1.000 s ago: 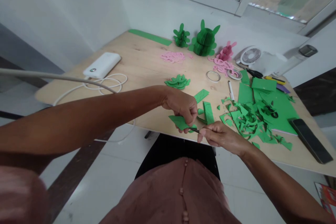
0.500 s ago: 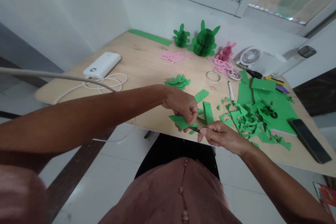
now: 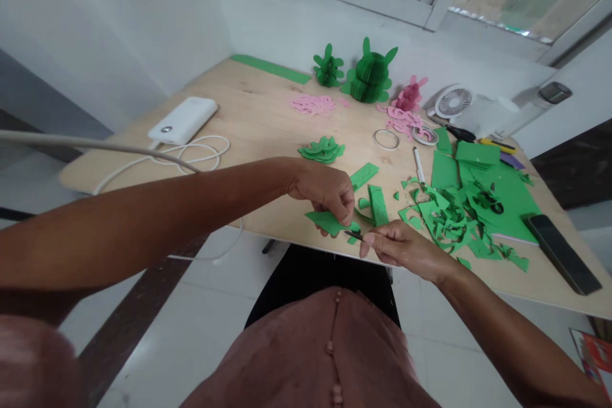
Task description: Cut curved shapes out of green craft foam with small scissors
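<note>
Near the table's front edge, my left hand (image 3: 329,191) is closed on a piece of green paper (image 3: 326,221) with a pointed left end. Just to its right, my right hand (image 3: 394,243) grips scissors (image 3: 354,236); their dark blades point left beside the paper, and the handles are hidden by my fingers. I cannot tell whether the blades touch the paper. Behind my hands lie green paper strips (image 3: 378,205) and a small pile of cut green shapes (image 3: 322,150).
Green scraps (image 3: 449,217) spread over the right side, near a phone (image 3: 561,254) and a white marker (image 3: 419,164). Green folded-paper figures (image 3: 370,78), a pink one (image 3: 408,95) and a small fan (image 3: 452,102) stand at the back. A power bank (image 3: 184,120) with a cable lies left.
The scissor blades have drawn slightly apart from the green paper, and the paper has turned a little in my left hand. My right hand has hardly moved.
</note>
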A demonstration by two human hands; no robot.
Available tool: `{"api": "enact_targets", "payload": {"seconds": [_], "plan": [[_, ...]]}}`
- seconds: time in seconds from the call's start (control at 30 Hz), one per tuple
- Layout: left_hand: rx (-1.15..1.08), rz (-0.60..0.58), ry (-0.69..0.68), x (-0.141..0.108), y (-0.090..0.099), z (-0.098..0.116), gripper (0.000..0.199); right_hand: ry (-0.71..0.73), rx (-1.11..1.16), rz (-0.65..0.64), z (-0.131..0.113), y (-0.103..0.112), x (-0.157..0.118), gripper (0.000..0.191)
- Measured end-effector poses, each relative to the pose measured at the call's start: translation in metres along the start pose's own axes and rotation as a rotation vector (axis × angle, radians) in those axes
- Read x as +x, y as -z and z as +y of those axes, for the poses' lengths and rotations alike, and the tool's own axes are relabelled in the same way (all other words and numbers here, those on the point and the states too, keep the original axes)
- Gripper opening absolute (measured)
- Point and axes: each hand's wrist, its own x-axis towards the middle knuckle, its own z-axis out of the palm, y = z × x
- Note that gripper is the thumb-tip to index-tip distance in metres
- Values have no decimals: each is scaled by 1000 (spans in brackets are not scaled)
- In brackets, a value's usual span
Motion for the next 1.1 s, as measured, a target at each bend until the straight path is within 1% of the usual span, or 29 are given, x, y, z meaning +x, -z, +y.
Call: {"api": "enact_targets", "payload": {"seconds": [0.2,0.33,0.5,0.73,0.9,1.1], "plan": [[7,-31,34,1,0,1,18,4,-3,-3,1,1,0,52],[-22,-30,46,1,-1,2,16,19,-4,-11,2,2,1,50],[-22,-47,31,1,-1,1,17,15,-21,-6,1,1,0,50],[-24,-108,18,3,-1,0,16,24,-23,-39,1,2,2,49],[-38,-109,17,2,-2,2,17,14,-35,-45,0,1,2,49],[-54,-92,27,1,-4,3,14,17,-42,-22,1,-2,1,48]]}}
